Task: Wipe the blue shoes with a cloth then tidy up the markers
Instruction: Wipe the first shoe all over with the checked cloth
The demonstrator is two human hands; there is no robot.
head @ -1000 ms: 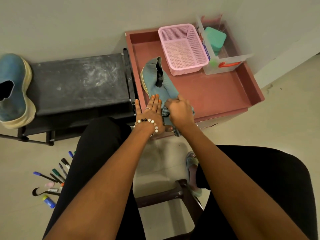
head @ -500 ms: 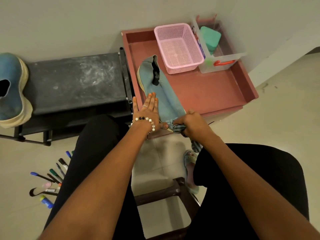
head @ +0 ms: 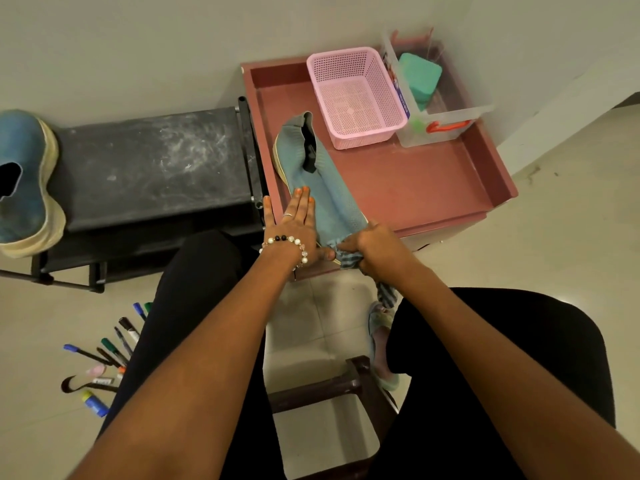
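A blue knit shoe [head: 322,178] lies in the red tray [head: 433,188], toe toward me. My left hand [head: 298,226] presses flat on its near side, fingers straight. My right hand [head: 374,247] grips a striped cloth [head: 384,292] at the shoe's toe, and the cloth's end hangs down past the tray edge. A second blue shoe [head: 24,181] rests on the left end of the black bench [head: 156,164]. Several markers [head: 104,355] lie scattered on the floor at the lower left, partly hidden by my left leg.
A pink mesh basket [head: 356,95] and a clear box with a green block [head: 436,98] stand at the back of the tray. A dark stool [head: 346,386] sits between my knees. A wall runs behind the bench and tray.
My right hand has drawn the cloth down the shoe from its middle to the toe, near the tray's front edge. My left hand stays flat on the shoe.
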